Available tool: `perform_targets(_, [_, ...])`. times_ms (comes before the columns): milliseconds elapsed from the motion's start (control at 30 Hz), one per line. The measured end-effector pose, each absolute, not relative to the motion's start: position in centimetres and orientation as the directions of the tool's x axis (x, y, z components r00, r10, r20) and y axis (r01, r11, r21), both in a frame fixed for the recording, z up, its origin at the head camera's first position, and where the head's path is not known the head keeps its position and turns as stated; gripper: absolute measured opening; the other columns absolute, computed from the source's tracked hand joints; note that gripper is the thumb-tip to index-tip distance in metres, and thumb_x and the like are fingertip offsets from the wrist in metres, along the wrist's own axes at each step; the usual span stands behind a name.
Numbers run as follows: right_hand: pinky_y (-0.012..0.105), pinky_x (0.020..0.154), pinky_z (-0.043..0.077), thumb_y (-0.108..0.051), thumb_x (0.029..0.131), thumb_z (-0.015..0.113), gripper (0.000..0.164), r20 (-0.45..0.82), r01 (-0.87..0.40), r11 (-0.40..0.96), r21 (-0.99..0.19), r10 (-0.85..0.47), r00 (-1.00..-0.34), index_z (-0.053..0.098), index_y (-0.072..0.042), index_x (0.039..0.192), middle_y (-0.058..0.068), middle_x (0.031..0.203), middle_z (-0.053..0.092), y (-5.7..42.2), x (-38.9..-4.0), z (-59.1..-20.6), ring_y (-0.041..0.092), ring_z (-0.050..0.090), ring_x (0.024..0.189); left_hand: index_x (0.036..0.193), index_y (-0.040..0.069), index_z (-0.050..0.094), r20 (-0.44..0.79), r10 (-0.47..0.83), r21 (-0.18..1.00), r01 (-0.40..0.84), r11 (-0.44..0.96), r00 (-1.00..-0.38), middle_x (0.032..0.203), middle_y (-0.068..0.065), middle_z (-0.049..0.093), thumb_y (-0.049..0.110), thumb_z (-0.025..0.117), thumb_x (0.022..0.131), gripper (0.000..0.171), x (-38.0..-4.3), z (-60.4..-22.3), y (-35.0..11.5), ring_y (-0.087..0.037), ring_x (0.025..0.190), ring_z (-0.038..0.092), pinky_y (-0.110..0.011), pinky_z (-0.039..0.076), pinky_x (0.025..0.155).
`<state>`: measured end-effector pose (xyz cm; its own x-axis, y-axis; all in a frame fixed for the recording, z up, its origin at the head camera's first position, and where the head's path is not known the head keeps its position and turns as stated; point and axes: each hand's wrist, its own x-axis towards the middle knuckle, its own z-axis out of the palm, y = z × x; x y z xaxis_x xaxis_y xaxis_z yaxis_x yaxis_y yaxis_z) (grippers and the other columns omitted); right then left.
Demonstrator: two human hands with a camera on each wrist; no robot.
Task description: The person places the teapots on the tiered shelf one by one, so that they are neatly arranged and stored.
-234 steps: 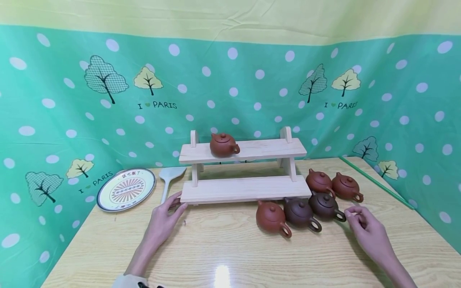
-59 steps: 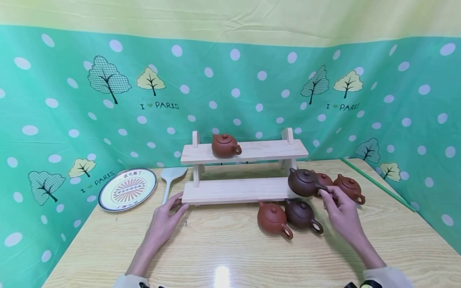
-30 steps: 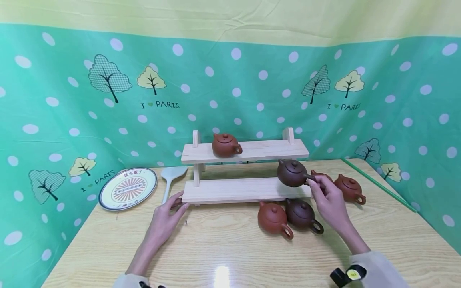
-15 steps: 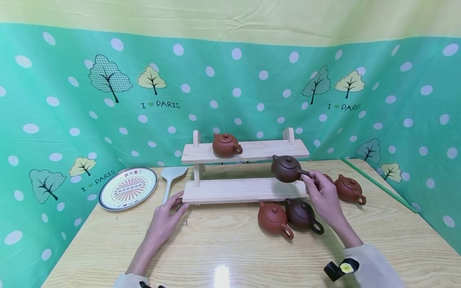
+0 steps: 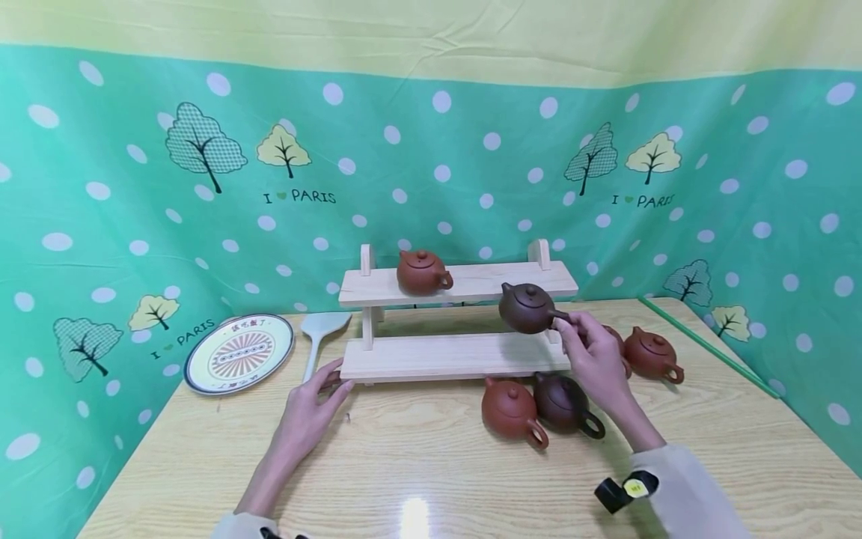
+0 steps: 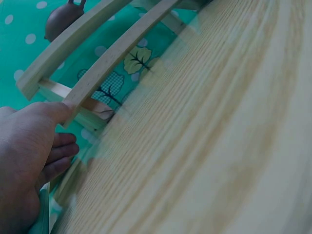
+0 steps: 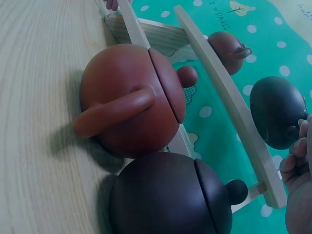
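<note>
My right hand (image 5: 592, 355) pinches the handle of a dark brown teapot (image 5: 525, 308), held up in front of the upper board's right half. In the right wrist view this dark teapot (image 7: 275, 112) appears beside the board's edge. My left hand (image 5: 306, 412) holds the left end of the lower board of a two-tier wooden display shelf (image 5: 444, 356), thumb at the front corner. A reddish-brown teapot (image 5: 420, 272) sits left of centre on the upper board. Before the shelf stand another reddish teapot (image 5: 506, 408) and a second dark teapot (image 5: 560, 402), side by side.
Right of the shelf are two more reddish teapots, one (image 5: 652, 353) in plain sight and one (image 5: 616, 346) mostly behind my right hand. A green stick (image 5: 707, 346) lies at the far right. A patterned plate (image 5: 239, 354) and a white spatula (image 5: 316, 337) lie left.
The right hand has taken the dark teapot from the right-hand group, raised it and carried it leftward to the upper board. My left hand keeps its place on the shelf's end.
</note>
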<state>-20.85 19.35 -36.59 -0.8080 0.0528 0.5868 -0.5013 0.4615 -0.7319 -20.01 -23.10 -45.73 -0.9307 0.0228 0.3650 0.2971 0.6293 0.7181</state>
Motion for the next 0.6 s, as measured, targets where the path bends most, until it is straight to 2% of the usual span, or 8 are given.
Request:
perform_targets(167, [0.024, 0.046, 0.034, -0.004, 0.105, 0.061, 0.01, 0.579, -0.503, 0.445, -0.741, 0.045, -0.814, 0.065, 0.002, 0.099, 0.007, 0.069, 0.053, 19.9, -22.3, -37.6, 0.01, 0.045, 0.058, 0.144, 0.001, 0.058, 0.361, 0.019, 0.719, 0.291, 0.631, -0.932, 0.122, -0.022, 0.071, 0.028, 0.072, 0.101, 0.052, -19.9, -45.6, -23.1, -0.039, 0.114, 0.068, -0.057, 0.052, 0.1])
perform_targets(600, [0.024, 0.047, 0.034, -0.008, 0.106, 0.06, 0.014, 0.589, -0.529, 0.391, -0.753, 0.04, -0.808, 0.065, 0.004, 0.1, 0.011, 0.072, 0.053, 18.8, -23.6, -37.3, 0.013, 0.045, 0.059, 0.144, 0.002, 0.058, 0.355, 0.017, 0.715, 0.283, 0.639, -0.935, 0.124, -0.021, 0.071, 0.027, 0.072, 0.101, 0.052, -20.0, -45.7, -23.1, -0.038, 0.115, 0.068, -0.056, 0.052, 0.101])
